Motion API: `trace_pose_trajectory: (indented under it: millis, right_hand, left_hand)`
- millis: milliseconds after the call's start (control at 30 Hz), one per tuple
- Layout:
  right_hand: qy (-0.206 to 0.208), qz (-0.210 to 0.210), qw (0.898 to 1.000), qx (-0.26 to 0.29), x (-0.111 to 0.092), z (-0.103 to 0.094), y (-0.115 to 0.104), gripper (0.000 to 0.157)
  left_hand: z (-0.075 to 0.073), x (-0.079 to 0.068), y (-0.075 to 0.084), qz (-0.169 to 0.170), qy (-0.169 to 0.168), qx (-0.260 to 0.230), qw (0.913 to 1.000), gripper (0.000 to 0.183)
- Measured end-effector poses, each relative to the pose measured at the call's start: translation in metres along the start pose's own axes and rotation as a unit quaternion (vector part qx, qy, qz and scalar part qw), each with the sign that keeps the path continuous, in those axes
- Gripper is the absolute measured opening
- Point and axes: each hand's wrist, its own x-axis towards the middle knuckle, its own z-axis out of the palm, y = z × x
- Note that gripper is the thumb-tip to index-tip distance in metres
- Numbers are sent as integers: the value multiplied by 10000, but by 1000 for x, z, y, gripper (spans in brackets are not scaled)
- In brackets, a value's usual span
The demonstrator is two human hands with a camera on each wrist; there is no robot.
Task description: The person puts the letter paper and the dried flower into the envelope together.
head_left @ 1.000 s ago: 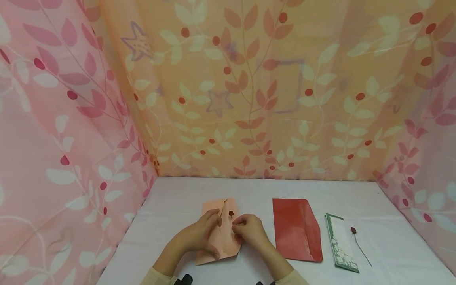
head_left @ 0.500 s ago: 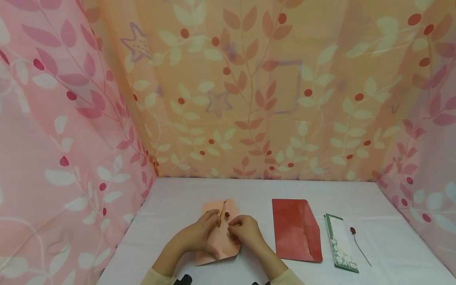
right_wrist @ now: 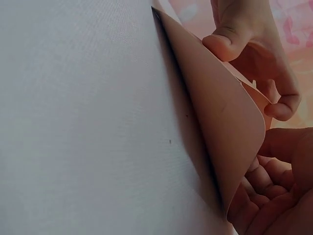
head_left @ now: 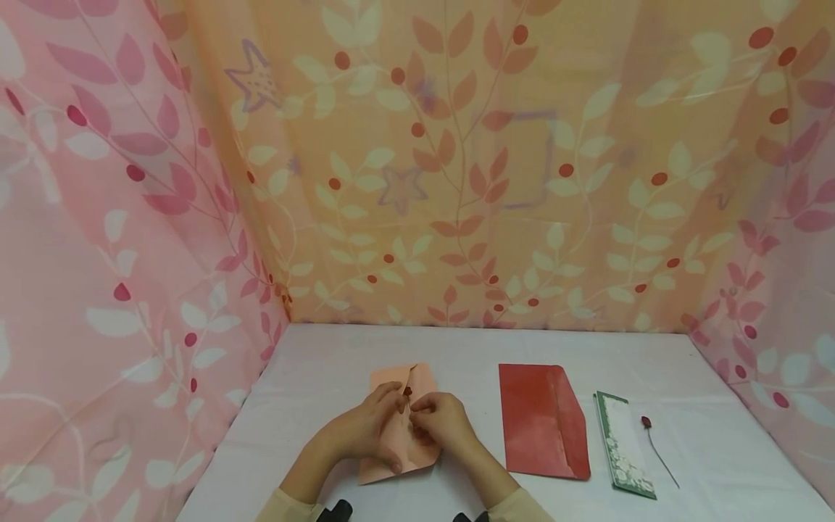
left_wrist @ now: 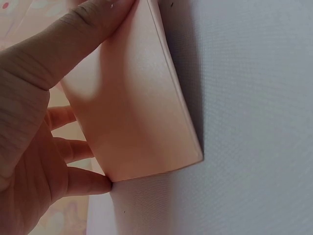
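Note:
A peach envelope (head_left: 422,453) lies on the white table, its flap side up and its flap toward the right. My left hand (head_left: 362,431) grips it across its width, the thumb on the near part and the fingers over its upper side, as the left wrist view shows with the envelope's corner (left_wrist: 146,147). Between thumb and forefinger my right hand (head_left: 446,420) pinches the thin stem of a small dried red rose (head_left: 407,391), its head at the envelope's opening. In the right wrist view the flap (right_wrist: 220,107) stands up and hides the rose from sight.
Right of the hands lies a red envelope (head_left: 535,420). Beyond it are a green-bordered white floral card (head_left: 622,442) and a second dried rose (head_left: 647,423) with a long stem. Patterned curtains (head_left: 457,181) close off the back and both sides of the table (head_left: 470,348).
My right hand has moved left with the rose, taking its head from the flap side to the envelope's opening beside the left fingers. The left hand keeps its place on the envelope.

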Motion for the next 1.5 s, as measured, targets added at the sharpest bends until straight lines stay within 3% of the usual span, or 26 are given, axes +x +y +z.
trace_pose_trajectory:
  millis: [333,733,933,1067,1333,1500]
  right_hand:
    - [-195,-33,9998,-76,4,5,0,16]
    - [-335,-156,9990,-261,12,7,4,11]
    - [-467,-293,9975,-435,19,10,8,18]
    - [-503,-365,9958,-674,25,11,9,23]
    - [-798,-148,9963,-297,27,12,10,23]
    - [-634,-296,9944,-791,31,15,12,19]
  left_hand:
    - [0,0,-1,212,112,114,9996,87]
    - [0,0,0,-51,-60,104,9999,92]
    - [3,0,-2,-47,-31,151,9999,99]
    - [3,1,-4,-39,10,134,9999,93]
    - [2,2,-2,8,-28,32,10000,91]
    - [4,1,-4,0,-29,52,10000,92]
